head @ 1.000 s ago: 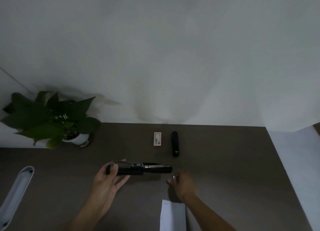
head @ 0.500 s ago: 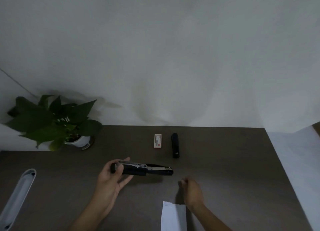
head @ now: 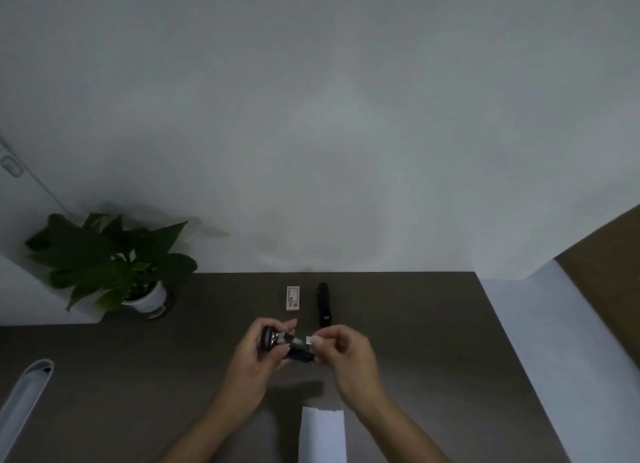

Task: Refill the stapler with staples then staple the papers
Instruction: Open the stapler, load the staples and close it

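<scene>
The right hand has been raised from the tabletop, where it rested just beyond the papers, and brought up to the front end of the opened stapler. A small pale strip of staples is now pinched in its fingers and held against the stapler's exposed metal channel. The stapler has been turned in the left hand from lying crosswise to pointing more toward the right hand, so it appears shorter. Both hands have been drawn close together, and the left hand's grasp has been shifted further around the stapler's rear.
</scene>
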Available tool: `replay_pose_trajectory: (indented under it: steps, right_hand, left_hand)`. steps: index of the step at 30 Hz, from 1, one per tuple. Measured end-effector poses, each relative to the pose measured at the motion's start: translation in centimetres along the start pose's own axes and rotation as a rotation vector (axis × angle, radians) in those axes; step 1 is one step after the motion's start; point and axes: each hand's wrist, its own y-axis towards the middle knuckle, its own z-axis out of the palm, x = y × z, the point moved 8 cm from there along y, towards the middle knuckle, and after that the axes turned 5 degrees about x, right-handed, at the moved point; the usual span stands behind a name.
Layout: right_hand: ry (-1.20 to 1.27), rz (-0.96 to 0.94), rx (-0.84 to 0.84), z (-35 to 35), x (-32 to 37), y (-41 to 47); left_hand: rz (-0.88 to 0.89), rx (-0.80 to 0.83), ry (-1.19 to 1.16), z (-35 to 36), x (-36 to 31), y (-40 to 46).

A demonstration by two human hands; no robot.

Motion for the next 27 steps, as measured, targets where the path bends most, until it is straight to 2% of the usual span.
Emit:
replay_pose_trajectory:
  steps: [6,17,27]
  right_hand:
    - [-0.016,-0.028,-0.027,-0.5,1.7,-2.3]
    - [-0.003,-0.088,-0.087,-0.7,2.5,-4.1]
    - [0.008,-0.08,-0.04,-0.8,2.4,-4.7]
  left_hand:
    - [0.083,0.031,0.106,1.1,-2.2,-1.4]
    - [0.119,0.052,0.175,2.2,-4.1,-3.5]
    - [0.138,0.047,0.19,2.6,-5.0,-4.5]
